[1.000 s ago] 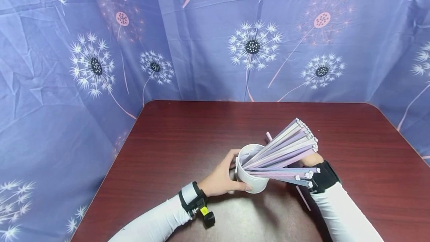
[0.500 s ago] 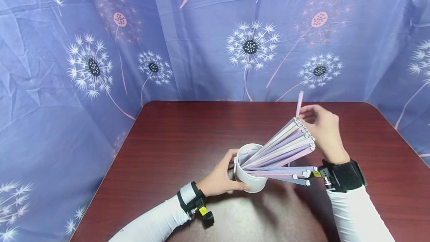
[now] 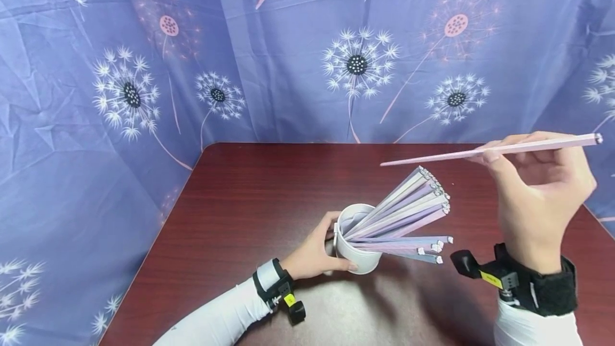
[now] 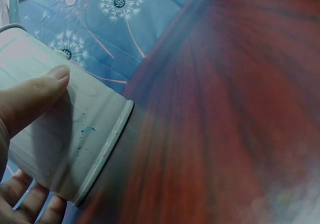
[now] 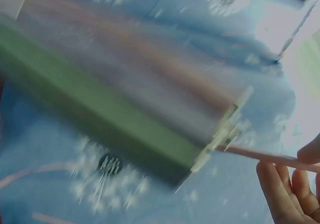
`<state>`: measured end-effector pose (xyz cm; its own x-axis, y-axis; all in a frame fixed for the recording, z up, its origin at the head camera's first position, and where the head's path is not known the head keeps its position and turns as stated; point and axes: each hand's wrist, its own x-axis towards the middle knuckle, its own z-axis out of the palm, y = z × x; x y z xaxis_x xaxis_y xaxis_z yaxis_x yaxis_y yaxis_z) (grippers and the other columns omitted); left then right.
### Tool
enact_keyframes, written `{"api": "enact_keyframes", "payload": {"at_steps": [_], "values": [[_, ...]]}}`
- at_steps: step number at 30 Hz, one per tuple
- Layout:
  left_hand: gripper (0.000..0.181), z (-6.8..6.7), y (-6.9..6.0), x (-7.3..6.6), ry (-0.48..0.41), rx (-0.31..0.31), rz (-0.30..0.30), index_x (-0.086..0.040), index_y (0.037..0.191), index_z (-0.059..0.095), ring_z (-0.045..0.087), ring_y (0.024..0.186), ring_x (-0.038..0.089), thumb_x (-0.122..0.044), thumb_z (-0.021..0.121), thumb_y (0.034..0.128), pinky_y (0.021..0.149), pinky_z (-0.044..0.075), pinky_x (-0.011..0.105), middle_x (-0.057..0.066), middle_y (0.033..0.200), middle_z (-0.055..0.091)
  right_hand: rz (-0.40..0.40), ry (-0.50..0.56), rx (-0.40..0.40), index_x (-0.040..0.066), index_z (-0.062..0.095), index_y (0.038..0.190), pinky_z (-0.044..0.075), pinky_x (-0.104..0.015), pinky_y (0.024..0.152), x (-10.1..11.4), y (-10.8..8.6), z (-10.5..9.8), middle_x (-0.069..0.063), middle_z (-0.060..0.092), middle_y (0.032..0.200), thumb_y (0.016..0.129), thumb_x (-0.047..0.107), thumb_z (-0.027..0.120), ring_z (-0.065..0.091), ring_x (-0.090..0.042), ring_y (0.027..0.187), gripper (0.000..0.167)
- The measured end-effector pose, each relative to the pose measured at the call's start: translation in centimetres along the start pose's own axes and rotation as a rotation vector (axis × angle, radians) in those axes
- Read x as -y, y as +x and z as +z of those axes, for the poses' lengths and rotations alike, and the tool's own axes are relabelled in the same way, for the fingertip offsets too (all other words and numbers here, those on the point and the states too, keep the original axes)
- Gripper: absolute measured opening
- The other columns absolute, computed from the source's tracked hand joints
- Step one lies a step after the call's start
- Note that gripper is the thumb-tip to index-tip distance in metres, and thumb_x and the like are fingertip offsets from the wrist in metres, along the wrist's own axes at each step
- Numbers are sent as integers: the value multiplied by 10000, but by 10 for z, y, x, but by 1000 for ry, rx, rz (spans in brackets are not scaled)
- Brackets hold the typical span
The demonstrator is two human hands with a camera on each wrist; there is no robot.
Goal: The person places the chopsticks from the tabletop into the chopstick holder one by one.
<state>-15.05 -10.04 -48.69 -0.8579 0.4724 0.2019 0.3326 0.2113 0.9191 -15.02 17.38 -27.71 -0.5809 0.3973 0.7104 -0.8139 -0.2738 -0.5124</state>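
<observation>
My left hand [image 3: 314, 252] grips a white cup [image 3: 361, 264], thumb at the near side. In the left wrist view the thumb lies across the cup [image 4: 95, 139], with fingertips on its other side. Several pastel chopsticks [image 3: 401, 210] lean out of the cup to the right, in pink, lilac, white and blue. Raised at the right, my right hand [image 3: 540, 196] pinches one pink chopstick [image 3: 432, 158] between thumb and fingers. It lies nearly level, thin tip pointing left above the bunch. The right wrist view shows that pink chopstick [image 5: 245, 152] behind blurred chopsticks [image 5: 105, 104].
The dark red wooden table [image 3: 250, 186] runs back to a blue curtain [image 3: 288, 68] with dandelion prints. Black straps with small cameras [image 3: 490, 276] sit on both wrists.
My right hand has come out from behind the bunch, drawn the pink chopstick up and to the right, and tipped it from upright to nearly level. The left hand and cup have stayed put.
</observation>
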Motion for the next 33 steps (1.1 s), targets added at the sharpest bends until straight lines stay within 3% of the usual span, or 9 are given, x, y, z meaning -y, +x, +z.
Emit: {"api": "enact_keyframes", "payload": {"at_steps": [3,6,15,20,26,30,32,33], "values": [[929,-1,0,-2,-8,1,-10,-344,1398,328,509,1257,164,-278,908,675,1053,405,333,-118,1394,445,71,71,86,-304,469,867,566,-335,703,9,-5,3,-319,619,778,653,-338,621,667,-369,737,265],[928,-2,-2,-2,0,-6,-14,-344,1398,328,511,1257,166,-283,907,675,1053,405,329,-119,1396,446,157,64,202,-299,469,917,563,-319,717,11,-11,3,-306,631,828,664,-361,589,669,-353,777,287],[923,-1,-4,0,-2,-17,-8,-342,1398,327,503,1266,168,-296,904,680,1059,403,337,-107,1401,444,297,-219,496,-191,474,1085,538,-231,779,2,-20,3,-246,639,942,736,-263,645,677,-259,861,395],[924,-1,-5,-3,-14,-15,-10,-338,1398,327,501,1269,160,-275,906,679,1059,403,331,-110,1400,443,334,-221,487,-170,471,1137,531,-244,846,2,-21,4,-251,654,965,760,-244,645,671,-275,925,422],[918,-1,-5,-3,-17,-23,-10,-328,1394,338,511,1257,161,-257,907,677,1052,404,331,-109,1391,451,331,-242,489,-173,510,1125,519,-213,803,2,-21,7,-223,674,973,770,-232,643,655,-242,915,384],[930,-4,0,1,-13,-5,4,-313,1402,329,514,1260,150,-253,908,677,1054,411,334,-87,1395,457,252,-292,501,-190,556,1080,507,-199,815,6,-19,9,-210,677,996,793,-202,639,655,-221,935,298],[1003,-12,4,-2,89,46,26,-310,1443,280,465,1302,119,-313,912,664,1082,385,343,-83,1431,425,171,-350,495,-194,576,1086,483,-186,823,9,-16,5,-215,676,1036,834,-150,626,648,-212,970,260],[1059,-20,6,-5,188,90,43,-297,1475,238,413,1348,130,-365,908,658,1094,373,365,-54,1478,376,127,-389,487,-191,585,1098,469,-180,827,12,-13,2,-218,673,1064,854,-112,624,644,-205,987,259]]}}
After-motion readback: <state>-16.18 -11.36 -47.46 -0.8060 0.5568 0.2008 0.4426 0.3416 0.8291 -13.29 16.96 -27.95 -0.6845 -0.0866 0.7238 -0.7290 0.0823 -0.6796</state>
